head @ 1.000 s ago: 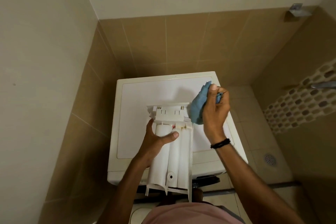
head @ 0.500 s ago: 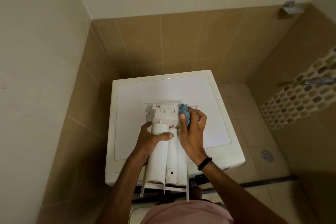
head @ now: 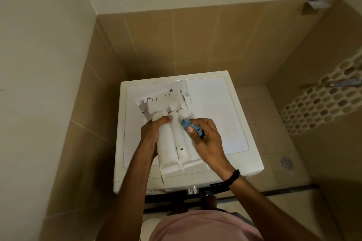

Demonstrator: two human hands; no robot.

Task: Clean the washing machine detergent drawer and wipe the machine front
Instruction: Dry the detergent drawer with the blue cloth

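The white detergent drawer is out of the machine and lies upside down over the top of the white washing machine, its ribbed underside facing up. My left hand grips the drawer's left side, thumb across the rounded channel. My right hand presses a bunched blue cloth against the right channel of the drawer. Only a small part of the cloth shows between my fingers.
The machine stands in a narrow tiled corner, a wall close on its left. A floor drain lies in the tiled floor to the right. A metal tap juts from the mosaic wall at right, and a metal bracket sits high up.
My right hand came down from above the machine's right side with the cloth hanging loose and now presses it on the drawer. The drawer has shifted farther onto the machine top and tilted left.
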